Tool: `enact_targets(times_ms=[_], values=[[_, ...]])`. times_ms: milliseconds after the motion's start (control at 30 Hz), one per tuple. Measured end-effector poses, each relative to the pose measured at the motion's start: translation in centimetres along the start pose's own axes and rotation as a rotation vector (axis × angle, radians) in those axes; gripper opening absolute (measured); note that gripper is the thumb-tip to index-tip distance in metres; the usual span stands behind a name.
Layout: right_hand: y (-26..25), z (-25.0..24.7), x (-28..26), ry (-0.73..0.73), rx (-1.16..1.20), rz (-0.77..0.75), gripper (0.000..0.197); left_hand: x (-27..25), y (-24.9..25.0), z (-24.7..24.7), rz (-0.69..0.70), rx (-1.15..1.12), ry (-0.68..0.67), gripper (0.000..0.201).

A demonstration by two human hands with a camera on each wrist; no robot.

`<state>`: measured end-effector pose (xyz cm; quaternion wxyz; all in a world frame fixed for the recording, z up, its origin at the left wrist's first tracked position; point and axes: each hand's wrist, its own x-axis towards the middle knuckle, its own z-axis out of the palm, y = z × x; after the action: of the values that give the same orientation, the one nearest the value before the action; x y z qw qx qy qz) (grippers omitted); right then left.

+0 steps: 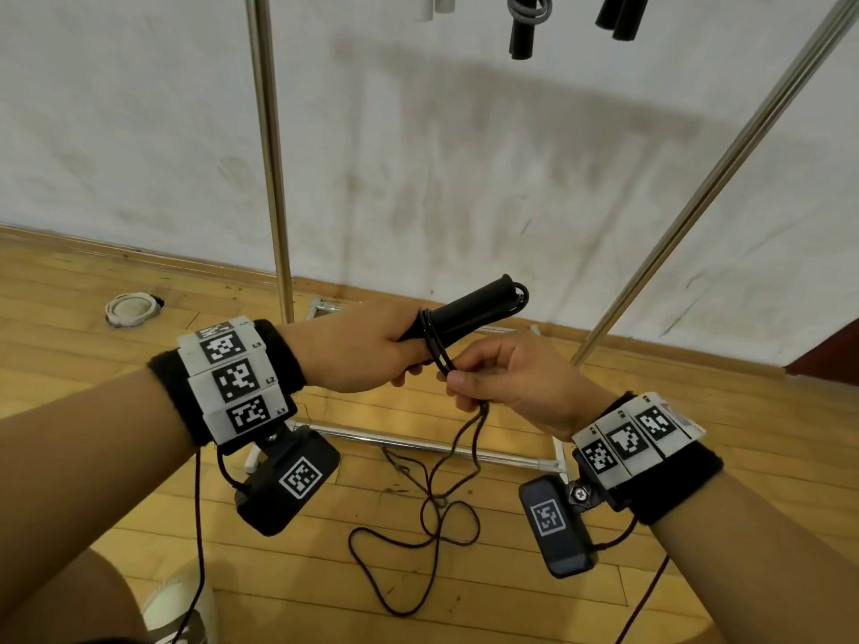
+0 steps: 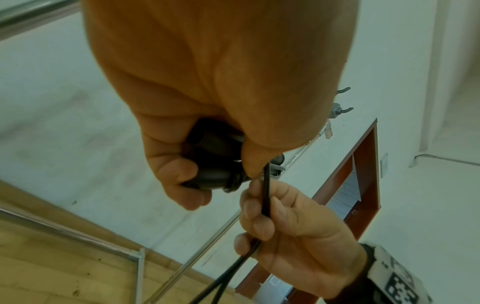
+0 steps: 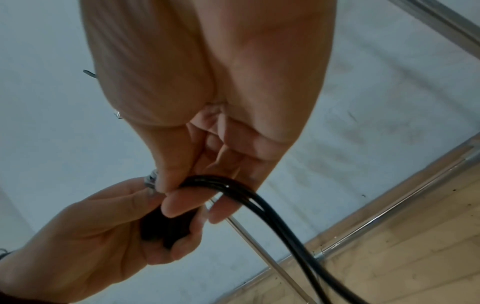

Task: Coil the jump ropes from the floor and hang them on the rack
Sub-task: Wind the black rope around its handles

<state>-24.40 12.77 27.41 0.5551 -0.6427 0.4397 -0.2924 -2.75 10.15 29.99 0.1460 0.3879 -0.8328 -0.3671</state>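
We stand before the rack, its chrome uprights rising off the wooden floor against the wall, with black-handled ropes already hung at the far top edge. The jump rope we are working on still trails in loose loops on the floor below our hands, near the rack's base bar. Our left hand is curled round the two black handles, held together and pointing far and right, with a few turns of cord already around them. Our right hand pinches a doubled run of cord just beside the handles' near end. To do this wrap well, we judge we should keep the doubled strands taut and side by side, lay each turn snug against the last, and draw up slack from the floor before it snags on the base bar. The head view alone shows how much cord lies unwound; the left wrist view shows the cord passing between the right hand's thumb and fingers; the right wrist view shows both strands arching over the fingers and dropping toward the floor.
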Motion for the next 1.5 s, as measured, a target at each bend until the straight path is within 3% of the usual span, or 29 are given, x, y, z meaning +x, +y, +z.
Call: enact_targets(times_ms=[100, 200, 433, 533, 667, 733, 867, 967, 1033, 1100, 1200, 1500], values=[[0.8, 0.0, -0.2, 0.028, -0.091, 0.004, 0.025, 0.0, 0.1, -0.2, 0.003, 0.018, -0.021, 0.014], [1.6, -0.1, -0.2, 0.013, -0.137, -0.033, 0.014, -0.1, 0.3, -0.3, -0.006, 0.008, -0.066, 0.012], [3.0, -0.6, 0.1, -0.087, -0.091, -0.036, 0.024, -0.4, 0.7, -0.6, 0.009, -0.038, -0.137, 0.013], [3.5, -0.7, 0.4, -0.032, -0.117, -0.032, 0.012, -0.6, 1.0, -0.6, 0.008, -0.058, -0.166, 0.009], [4.1, -1.1, 0.6, 0.026, -0.336, -0.026, 0.026, -0.9, 1.1, -0.9, 0.002, -0.034, -0.206, 0.009], [4.1, -0.9, 0.7, -0.028, -0.409, -0.052, 0.012, -1.0, 1.0, -0.8, -0.011, -0.022, -0.253, 0.011], [4.2, -0.4, 1.0, -0.113, -0.425, -0.018, 0.019, -1.3, 1.2, -0.5, -0.014, -0.024, -0.36, 0.007], [4.4, -0.8, 1.6, -0.18, -0.736, -0.042, 0.019, -1.5, 1.3, 0.1, -0.019, 0.02, -0.452, 0.011], [4.1, -0.8, 2.0, -0.232, -1.035, -0.036, 0.006, -1.5, 1.3, 0.5, -0.043, 0.052, -0.507, 0.018], [3.6, -0.8, 2.2, -0.228, -1.151, -0.013, 0.014, -1.5, 1.2, 1.1, -0.075, 0.09, -0.54, 0.02], [3.1, -0.6, 2.1, -0.182, -1.112, -0.124, 0.04, -1.5, 0.9, 2.3, -0.126, 0.196, -0.581, 0.018], [0.4, 1.2, 2.5, -0.013, -0.898, 0.003, 0.049, -0.8, -0.4, 3.0, -0.277, 0.354, -0.541, 0.023]])
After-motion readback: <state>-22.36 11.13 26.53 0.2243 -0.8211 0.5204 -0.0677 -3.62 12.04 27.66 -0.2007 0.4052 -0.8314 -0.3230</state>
